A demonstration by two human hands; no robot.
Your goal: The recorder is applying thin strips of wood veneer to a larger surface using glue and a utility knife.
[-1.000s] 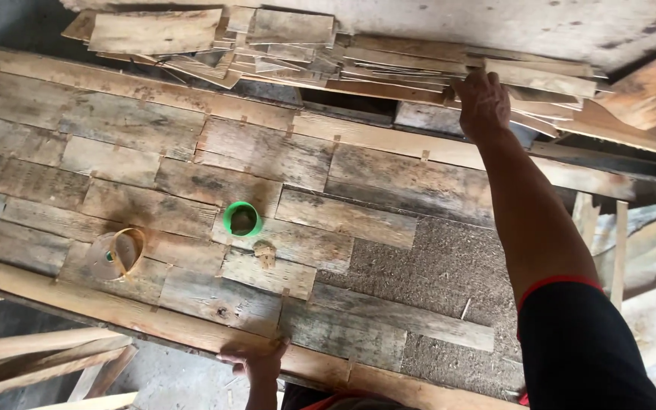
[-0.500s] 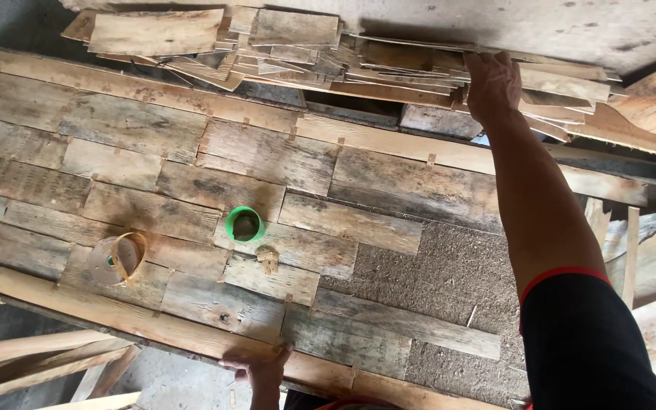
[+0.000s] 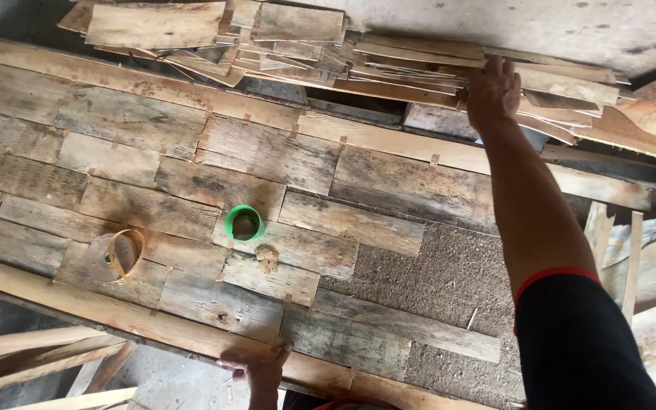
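Two hands of mine show in the one view from my head, looking straight down. My right hand (image 3: 493, 93) is stretched far out to the upper right of the frame, palm down on the stack of thin wood slats (image 3: 389, 57) heaped along the top edge — the fingers lie spread and flat on the slats, and I cannot tell whether they have closed on any one piece. My left hand (image 3: 256, 366) sits at the bottom middle, fingers curled over the near edge of the long border plank (image 3: 138, 323) that runs along the lower side of the panel.

Most of the frame is the work surface: a big panel of weathered grey-brown boards (image 3: 214, 182) laid in staggered rows like brickwork, with small wooden tabs at the joints. Toward the lower right a patch of rough, crumbly backing board (image 3: 442, 281) lies bare between the rows. Near the middle a small green cup (image 3: 244, 223) stands on the boards, with a little wooden scrap (image 3: 267, 258) just below it. At the lower left a roll of clear tape (image 3: 111, 257) rests on a board.

Beyond the slats, at the upper right, runs a pale concrete wall (image 3: 556, 26). Loose timber strips (image 3: 24, 364) cross the lower left corner below the panel — more offcuts (image 3: 632, 258) lean at the right edge.
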